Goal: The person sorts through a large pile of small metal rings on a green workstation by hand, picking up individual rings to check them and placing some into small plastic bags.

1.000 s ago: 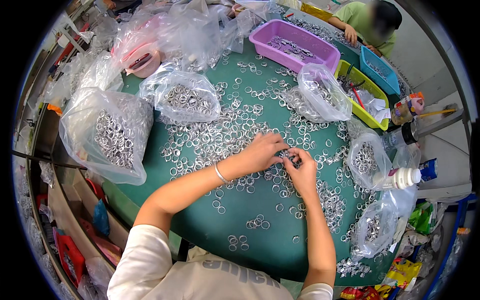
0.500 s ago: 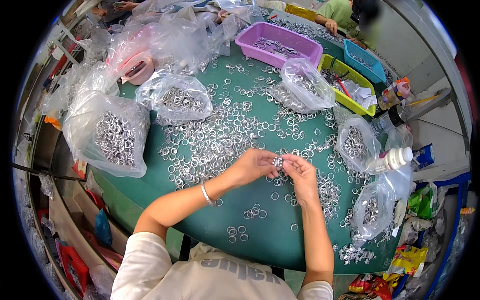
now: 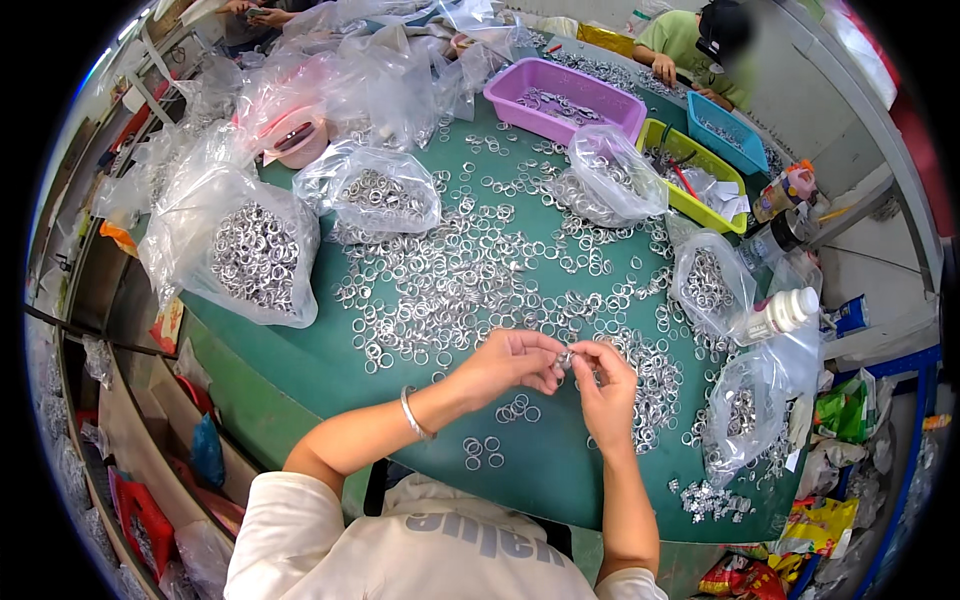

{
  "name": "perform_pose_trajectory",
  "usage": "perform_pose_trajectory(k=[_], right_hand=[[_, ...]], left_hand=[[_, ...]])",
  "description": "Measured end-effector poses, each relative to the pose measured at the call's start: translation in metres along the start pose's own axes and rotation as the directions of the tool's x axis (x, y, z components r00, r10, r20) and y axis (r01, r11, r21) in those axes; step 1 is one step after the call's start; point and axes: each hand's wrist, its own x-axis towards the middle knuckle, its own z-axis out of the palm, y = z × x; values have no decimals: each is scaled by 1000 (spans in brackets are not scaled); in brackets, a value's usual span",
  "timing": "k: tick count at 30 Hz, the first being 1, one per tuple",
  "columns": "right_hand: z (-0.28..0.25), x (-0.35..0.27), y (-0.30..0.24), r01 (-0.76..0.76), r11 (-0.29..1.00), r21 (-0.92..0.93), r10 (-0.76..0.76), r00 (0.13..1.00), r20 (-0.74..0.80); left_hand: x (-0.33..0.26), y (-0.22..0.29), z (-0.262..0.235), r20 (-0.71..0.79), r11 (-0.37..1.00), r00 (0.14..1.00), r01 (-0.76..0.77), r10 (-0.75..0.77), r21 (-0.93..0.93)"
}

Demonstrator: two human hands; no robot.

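My left hand [image 3: 512,366] and my right hand [image 3: 606,388] meet fingertip to fingertip above the table. Both pinch a small silver piece [image 3: 566,358] that looks like one or more metal rings; the fingers partly cover it. Behind my hands spreads a wide heap of loose silver rings [image 3: 440,290]. A second pile of rings [image 3: 655,385] lies just right of my right hand. Below my left hand are a small cluster of rings [image 3: 518,408] and a few separate rings [image 3: 484,452]. Near the table's front right edge sit small silver pieces [image 3: 712,500].
Clear bags of rings stand at the left [image 3: 258,255], back [image 3: 385,195] and right [image 3: 712,280]. Purple [image 3: 560,95], yellow-green [image 3: 690,205] and blue [image 3: 728,140] baskets line the back right. A white bottle [image 3: 785,312] leans at right. Across the green table [image 3: 370,400], another person [image 3: 690,50] works.
Both hands have come a little nearer to me, still together around the silver piece. It now shows less between the fingers. The whole view has shifted slightly.
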Motion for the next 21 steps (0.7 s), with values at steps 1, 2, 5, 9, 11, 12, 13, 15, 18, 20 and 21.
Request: perform_pose_trajectory(k=[1, 2, 5, 9, 11, 12, 13, 15, 18, 20, 21], right_hand=[[-1, -2, -7, -13, 999, -38, 13, 1000, 15], [-2, -3, -14, -25, 997, -76, 28, 999, 29], [-3, -6, -30, 80, 979, -185, -67, 995, 78], [1, -12, -18, -66, 984, 165, 81, 993, -87], [-2, -7, -12, -4, 985, -172, -8, 998, -69], [-4, -2, -7, 31, 942, -335, -50, 998, -49], [-4, 0, 7, 20, 922, -386, -22, 1000, -2], [-1, -3, 29, 194, 781, -593, -233, 973, 12], [12, -11, 29, 106, 937, -332, -108, 994, 13], [13, -31, 18, -129, 991, -27, 130, 991, 40], [14, -36, 10, -104, 989, -105, 109, 993, 44]], left_hand=[[-7, 2, 10, 2, 999, 1000, -28, 28, 21], [-12, 3, 17, 5, 997, 998, -57, 57, 43], [-17, -2, 16, -30, 987, 997, -72, 78, 147], [-14, -13, 3, -59, 996, 996, -76, 74, -38], [-20, -12, 2, -128, 997, 990, -66, 61, -34], [-22, -12, 1, -162, 998, 985, -60, 54, -32], [-21, -14, 0, -153, 998, 987, -47, 52, 35], [-21, -20, -6, -139, 986, 988, -37, 60, 165], [-16, -27, -10, -211, 967, 975, -18, 74, 255], [-11, -36, -5, -184, 929, 975, -47, 122, 368], [-10, -42, -2, -149, 909, 980, -62, 135, 413]])
